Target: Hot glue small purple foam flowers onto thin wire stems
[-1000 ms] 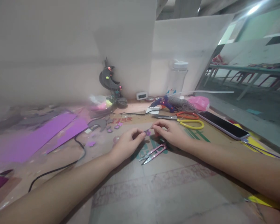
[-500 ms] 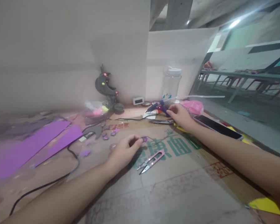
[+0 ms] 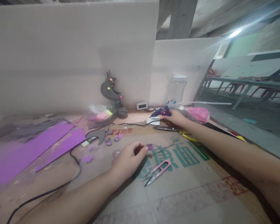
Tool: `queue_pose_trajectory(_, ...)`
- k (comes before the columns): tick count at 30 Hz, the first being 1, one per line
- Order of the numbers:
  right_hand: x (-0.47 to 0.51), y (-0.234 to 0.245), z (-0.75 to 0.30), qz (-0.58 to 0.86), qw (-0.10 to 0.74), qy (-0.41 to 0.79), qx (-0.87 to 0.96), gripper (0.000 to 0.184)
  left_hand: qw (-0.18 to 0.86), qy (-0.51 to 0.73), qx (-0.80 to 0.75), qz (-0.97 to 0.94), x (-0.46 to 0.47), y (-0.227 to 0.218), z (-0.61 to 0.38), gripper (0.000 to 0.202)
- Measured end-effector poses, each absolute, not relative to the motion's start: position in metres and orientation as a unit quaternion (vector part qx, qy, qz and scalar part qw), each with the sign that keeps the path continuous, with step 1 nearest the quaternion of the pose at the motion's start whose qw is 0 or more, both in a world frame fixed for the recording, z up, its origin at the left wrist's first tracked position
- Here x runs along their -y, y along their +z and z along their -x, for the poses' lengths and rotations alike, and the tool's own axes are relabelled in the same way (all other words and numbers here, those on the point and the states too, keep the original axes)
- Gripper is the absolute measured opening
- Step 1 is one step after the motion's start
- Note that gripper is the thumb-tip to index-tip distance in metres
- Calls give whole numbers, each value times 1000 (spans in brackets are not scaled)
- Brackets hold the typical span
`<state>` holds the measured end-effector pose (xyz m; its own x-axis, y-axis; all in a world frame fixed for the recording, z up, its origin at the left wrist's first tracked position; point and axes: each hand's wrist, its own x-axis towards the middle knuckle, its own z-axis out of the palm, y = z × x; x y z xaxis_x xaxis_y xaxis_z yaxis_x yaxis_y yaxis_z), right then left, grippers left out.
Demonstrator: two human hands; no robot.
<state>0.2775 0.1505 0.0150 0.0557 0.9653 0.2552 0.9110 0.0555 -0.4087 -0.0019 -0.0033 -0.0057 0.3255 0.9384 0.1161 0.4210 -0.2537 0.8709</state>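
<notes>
Between the thumb and finger of my left hand [image 3: 133, 155] is a small purple flower [image 3: 150, 147], and a thin dark cord trails from it to the right. Farther back, my right hand [image 3: 176, 118] is closed around the handle of a blue glue gun [image 3: 162, 111], whose small red light is on. The gun's nozzle points left, over a small white paper [image 3: 153, 120], and a long clear glue stick [image 3: 207, 103] sticks out behind it. Pink thread snips [image 3: 159, 171] lie on the cardboard just right of my left hand.
Purple sheets [image 3: 53, 146] and a black cable [image 3: 49, 190] occupy the left side. Small purple flowers [image 3: 118, 137] lie mid-table. A grey moon ornament [image 3: 109, 88], a white digital clock [image 3: 142, 105] and a clear bottle [image 3: 176, 90] stand along the back. Metal scissors [image 3: 165, 128] lie below the gun.
My right hand has moved in on the glue gun and its fingers have closed around the handle. My left hand still pinches the purple flower. The camera view has tilted slightly.
</notes>
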Motion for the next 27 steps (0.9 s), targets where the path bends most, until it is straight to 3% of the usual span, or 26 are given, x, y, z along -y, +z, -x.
queue_pose_trajectory(9, -113, 48, -264, 686, 256, 51, 679, 39, 388, 338, -481, -710, 3, -6, 2, 27)
queue_pose_trajectory(16, -27, 45, -250, 573, 363, 157, 717, 23, 428, 364, -469, -681, 2, -8, 4, 26)
queue_pose_trajectory(27, 19, 9, -250, 500, 327, 198, 777, 28, 414, 366, -458, -696, 2, -8, 6, 26)
